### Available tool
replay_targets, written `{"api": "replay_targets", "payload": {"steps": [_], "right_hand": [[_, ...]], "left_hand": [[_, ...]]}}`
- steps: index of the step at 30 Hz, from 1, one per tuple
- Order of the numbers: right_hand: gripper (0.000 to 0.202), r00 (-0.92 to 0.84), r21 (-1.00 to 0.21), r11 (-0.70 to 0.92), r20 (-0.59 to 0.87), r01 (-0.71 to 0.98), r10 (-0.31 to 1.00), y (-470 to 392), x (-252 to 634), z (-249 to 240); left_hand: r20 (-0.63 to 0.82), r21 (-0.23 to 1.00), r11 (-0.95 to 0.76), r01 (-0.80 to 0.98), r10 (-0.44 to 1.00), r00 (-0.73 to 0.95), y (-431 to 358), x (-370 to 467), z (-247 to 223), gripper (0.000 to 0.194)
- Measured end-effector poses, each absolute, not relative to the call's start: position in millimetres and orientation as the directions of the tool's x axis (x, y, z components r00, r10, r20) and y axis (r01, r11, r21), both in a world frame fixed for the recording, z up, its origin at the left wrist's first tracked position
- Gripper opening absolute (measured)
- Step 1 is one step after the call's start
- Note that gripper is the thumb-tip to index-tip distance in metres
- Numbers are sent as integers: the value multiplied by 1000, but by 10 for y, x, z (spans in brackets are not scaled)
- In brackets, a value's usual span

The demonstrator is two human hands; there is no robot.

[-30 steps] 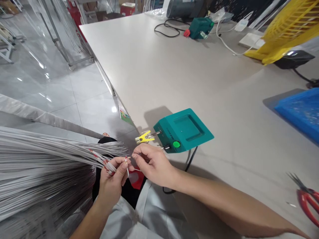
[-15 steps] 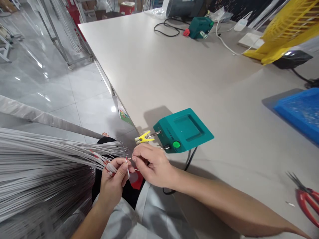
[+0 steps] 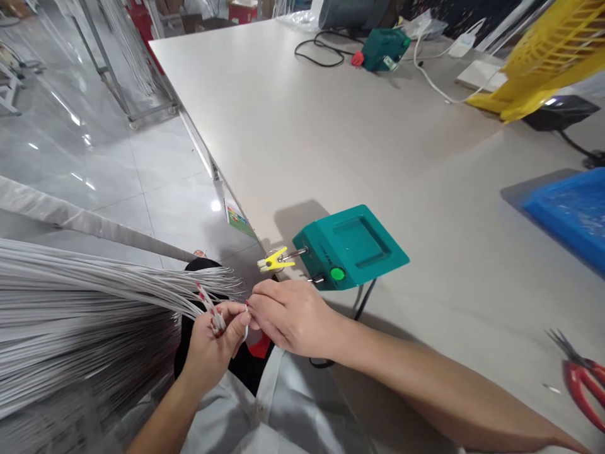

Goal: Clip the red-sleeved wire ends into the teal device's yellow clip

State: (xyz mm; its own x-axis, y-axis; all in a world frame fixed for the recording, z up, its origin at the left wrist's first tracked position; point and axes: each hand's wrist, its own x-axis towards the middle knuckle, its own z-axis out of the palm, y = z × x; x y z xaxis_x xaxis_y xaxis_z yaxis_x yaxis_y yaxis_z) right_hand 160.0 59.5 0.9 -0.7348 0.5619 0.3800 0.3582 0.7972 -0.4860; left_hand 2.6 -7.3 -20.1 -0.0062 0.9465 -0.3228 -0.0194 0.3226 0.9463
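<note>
My left hand [image 3: 216, 340] is closed on several short white pieces with red ends [image 3: 212, 310], which look like wire markers or sleeves; one stands between thumb and forefinger. My right hand [image 3: 293, 315] pinches at the same spot, its fingertips touching those of the left; what lies between them is mostly hidden. Beside the hands a large bundle of white wires [image 3: 118, 284] runs in from the left, its loose ends close behind my left hand. Just beyond my right hand is a green device [image 3: 326, 252] with a green button and a yellow clip [image 3: 276, 259] on its metal post.
On the table [image 3: 283, 120] lie red-handled scissors [image 3: 583, 378] at the right, with a blue tray [image 3: 571, 208] behind them. A yellow fan [image 3: 543, 69] and a second green device [image 3: 385, 49] stand farther back. The table's left edge runs close to my hands.
My right fingers have closed in against the left fingertips, covering the small gap and the thin tip seen there before. The red-ended pieces in my left hand have tilted more upright.
</note>
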Motion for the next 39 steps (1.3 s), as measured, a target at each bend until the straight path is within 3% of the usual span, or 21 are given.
{"api": "replay_targets", "payload": {"steps": [3,6,9,11,13,15,17,19,20,23,25,28,30,33,37,39], "right_hand": [[20,-743,-463,754,258,466,617,581,1606,41],[16,-689,-623,598,127,505,713,570,1594,97],[16,-645,-783,435,58,444,762,582,1578,138],[16,-616,-908,207,-69,365,785,600,1565,131],[17,-620,-951,-195,-306,241,723,617,1546,96],[24,-658,-820,-558,-492,130,570,625,1529,54],[29,-678,-715,-693,-554,91,483,620,1524,31],[27,-625,-774,-621,-548,127,556,604,1538,38],[24,-583,-845,-507,-502,172,639,594,1552,50],[28,-550,-936,37,-174,351,817,566,1601,89],[23,-644,-818,397,44,415,764,560,1631,99],[21,-764,-505,731,196,459,615,587,1686,113],[22,-782,-312,814,254,490,569,638,1743,151],[20,-751,-129,820,342,558,565,765,1843,246],[25,-778,57,783,174,619,603,953,1916,344],[21,-783,91,778,80,622,616,1022,1913,367]], "left_hand": [[-108,958,128,259,990,-90,-70,12,-226,9],[83,900,-17,436,988,-133,-74,21,-269,11],[162,871,-62,487,973,-165,-86,44,-277,14],[168,873,-62,484,969,-179,-98,62,-250,17],[141,889,-30,456,967,-211,-109,80,-210,17],[89,920,25,392,959,-270,-116,93,-180,16],[5,950,100,295,942,-335,-114,100,-171,12],[-106,964,185,193,928,-358,-104,102,-178,8],[-158,964,221,150,923,-351,-97,102,-183,8],[-247,960,275,53,920,-303,-79,105,-192,10],[-273,957,288,22,927,-257,-70,111,-194,12],[-309,948,319,21,931,-194,-46,119,-209,15],[-357,932,363,-7,912,-201,-16,125,-222,17],[-424,905,411,-107,874,-237,53,145,-223,24],[-400,914,368,-173,891,-216,170,199,-190,48],[-398,912,362,-192,894,-206,229,233,-182,50]]}}
